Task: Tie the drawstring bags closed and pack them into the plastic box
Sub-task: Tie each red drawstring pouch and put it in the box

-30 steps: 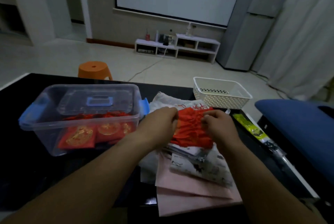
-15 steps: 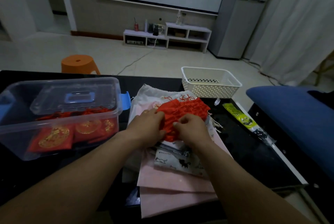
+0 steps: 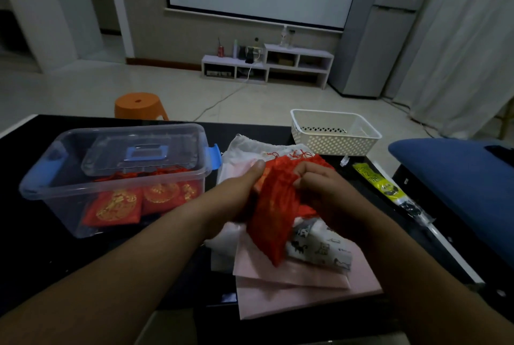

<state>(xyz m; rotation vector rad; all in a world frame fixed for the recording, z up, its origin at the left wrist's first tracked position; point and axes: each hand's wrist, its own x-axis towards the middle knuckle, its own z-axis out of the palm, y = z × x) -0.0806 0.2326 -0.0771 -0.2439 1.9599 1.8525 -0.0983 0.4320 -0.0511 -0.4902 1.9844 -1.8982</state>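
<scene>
L hand [image 3: 239, 196] & R hand [image 3: 319, 187] both grip red bag [image 3: 274, 219] over cloth pile [image 3: 306, 279], nr plastic box [image 3: 50, 177].

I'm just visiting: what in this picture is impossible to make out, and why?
1. Head view: whether the drawstring of the red bag is tied; the right hand covers its mouth, and the bag is blurred.
2. Head view: how the left hand grips; its fingers are behind the bag.
3. Head view: how many bags lie in the plastic box; the lid lying over them hides some.
4. Head view: print on the yellow packet, too small and dim.
</scene>
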